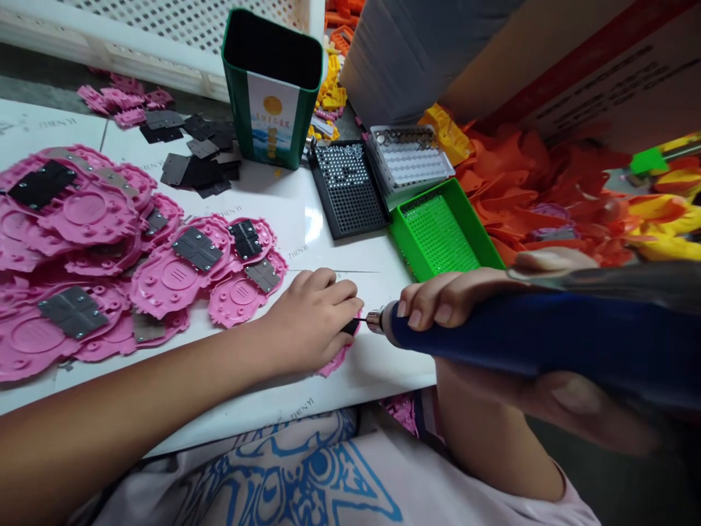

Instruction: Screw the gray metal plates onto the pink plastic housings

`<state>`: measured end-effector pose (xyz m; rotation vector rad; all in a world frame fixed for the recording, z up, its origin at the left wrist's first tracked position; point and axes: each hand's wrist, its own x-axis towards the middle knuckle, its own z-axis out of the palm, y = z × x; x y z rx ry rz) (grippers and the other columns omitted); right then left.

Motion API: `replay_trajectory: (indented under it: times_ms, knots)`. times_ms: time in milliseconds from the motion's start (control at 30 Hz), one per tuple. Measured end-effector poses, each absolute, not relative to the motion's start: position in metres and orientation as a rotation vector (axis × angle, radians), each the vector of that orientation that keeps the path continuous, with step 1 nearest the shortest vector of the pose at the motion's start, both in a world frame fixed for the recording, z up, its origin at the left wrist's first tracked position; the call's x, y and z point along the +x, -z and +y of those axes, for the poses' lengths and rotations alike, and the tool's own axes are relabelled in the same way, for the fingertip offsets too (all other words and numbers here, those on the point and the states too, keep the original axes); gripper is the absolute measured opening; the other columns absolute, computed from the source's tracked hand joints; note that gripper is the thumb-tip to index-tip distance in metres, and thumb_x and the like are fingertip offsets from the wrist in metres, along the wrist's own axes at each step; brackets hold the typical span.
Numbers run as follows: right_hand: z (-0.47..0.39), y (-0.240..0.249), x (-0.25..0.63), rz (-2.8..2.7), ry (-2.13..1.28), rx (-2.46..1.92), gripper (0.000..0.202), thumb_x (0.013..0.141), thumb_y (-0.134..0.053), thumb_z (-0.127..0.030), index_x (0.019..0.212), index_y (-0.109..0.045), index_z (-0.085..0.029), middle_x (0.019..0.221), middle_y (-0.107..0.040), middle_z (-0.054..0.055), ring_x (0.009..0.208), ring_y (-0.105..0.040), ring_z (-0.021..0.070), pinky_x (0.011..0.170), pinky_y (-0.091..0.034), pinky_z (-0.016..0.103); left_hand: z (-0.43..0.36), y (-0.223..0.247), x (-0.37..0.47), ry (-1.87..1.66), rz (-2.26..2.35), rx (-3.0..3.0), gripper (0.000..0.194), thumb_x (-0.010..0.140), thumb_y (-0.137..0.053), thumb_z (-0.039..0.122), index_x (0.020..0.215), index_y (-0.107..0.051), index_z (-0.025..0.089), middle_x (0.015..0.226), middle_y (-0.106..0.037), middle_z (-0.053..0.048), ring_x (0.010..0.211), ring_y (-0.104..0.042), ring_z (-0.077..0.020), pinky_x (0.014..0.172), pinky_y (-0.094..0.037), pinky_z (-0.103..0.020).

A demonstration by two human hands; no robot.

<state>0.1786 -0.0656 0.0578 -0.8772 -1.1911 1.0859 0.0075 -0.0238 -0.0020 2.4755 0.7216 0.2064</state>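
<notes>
My right hand (pixel 454 299) is wrapped round a dark blue electric screwdriver (pixel 520 329), its bit pointing left. The bit's tip meets a black plate (pixel 350 328) on a pink plastic piece (pixel 335 362) lying on the table. Over that piece rests my left hand (pixel 312 314), fingers curled and pressing it down, so most of the piece is hidden. To the left, pink plastic shells (pixel 90 208) are heaped, several with black or grey plates screwed on.
Behind the hands stand a black screw tray (pixel 350 197), a clear box (pixel 410 157), a green tray (pixel 446 234) and a tall green tin (pixel 271 95). Loose black plates (pixel 200 164) lie left of the tin. Orange parts (pixel 509 183) pile up at the right beside cardboard boxes.
</notes>
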Motion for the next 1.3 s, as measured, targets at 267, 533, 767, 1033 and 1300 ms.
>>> replay_trajectory:
  times_ms: [267,533,767,1033,1300]
  knots:
    - [0.015,-0.092,0.184,-1.063,-0.819,-0.827,0.027,0.063,-0.062,-0.032,0.088,-0.066,-0.024,0.053,-0.065,-0.002,0.045,-0.057,0.0171,0.045,-0.049,0.032,-0.026,0.008,0.003,-0.342,0.784,2.414,0.054,0.081,-0.073,0.033,0.126,-0.057,0.009,0.121,-0.059,-0.014,0.112,-0.05,-0.0321,0.093,-0.042,-0.046]
    - [0.108,-0.068,0.179,-0.935,-0.615,-0.88,0.014,0.068,-0.055,-0.038,0.076,-0.049,-0.027,0.048,-0.055,-0.008,0.041,-0.054,0.0139,0.04,-0.044,0.026,-0.029,0.01,0.001,-0.4,0.807,2.436,0.047,0.08,-0.075,0.036,0.118,-0.062,0.012,0.113,-0.06,-0.013,0.108,-0.052,-0.0313,0.092,-0.044,-0.045]
    - [0.132,-0.052,0.181,-0.929,-0.562,-0.917,0.012,0.075,-0.049,-0.037,0.075,-0.045,-0.026,0.048,-0.052,-0.008,0.038,-0.054,0.0135,0.039,-0.044,0.026,-0.029,0.011,0.001,-0.389,0.806,2.452,0.044,0.08,-0.076,0.037,0.114,-0.063,0.012,0.111,-0.061,-0.012,0.105,-0.053,-0.0308,0.088,-0.046,-0.044]
    - [0.134,-0.048,0.183,-0.949,-0.565,-0.949,0.017,0.075,-0.051,-0.042,0.075,-0.045,-0.026,0.052,-0.049,-0.01,0.039,-0.054,0.0118,0.042,-0.046,0.027,-0.03,0.012,0.001,-0.425,0.809,2.455,0.046,0.079,-0.076,0.038,0.115,-0.063,0.012,0.111,-0.061,-0.011,0.104,-0.053,-0.0303,0.088,-0.046,-0.044]
    - [0.131,-0.049,0.182,-0.923,-0.602,-0.964,0.017,0.069,-0.053,-0.043,0.074,-0.048,-0.028,0.053,-0.05,-0.007,0.042,-0.051,0.0128,0.043,-0.043,0.03,-0.03,0.012,0.001,-0.417,0.807,2.458,0.045,0.08,-0.075,0.038,0.114,-0.063,0.012,0.111,-0.061,-0.012,0.104,-0.053,-0.0311,0.088,-0.046,-0.045]
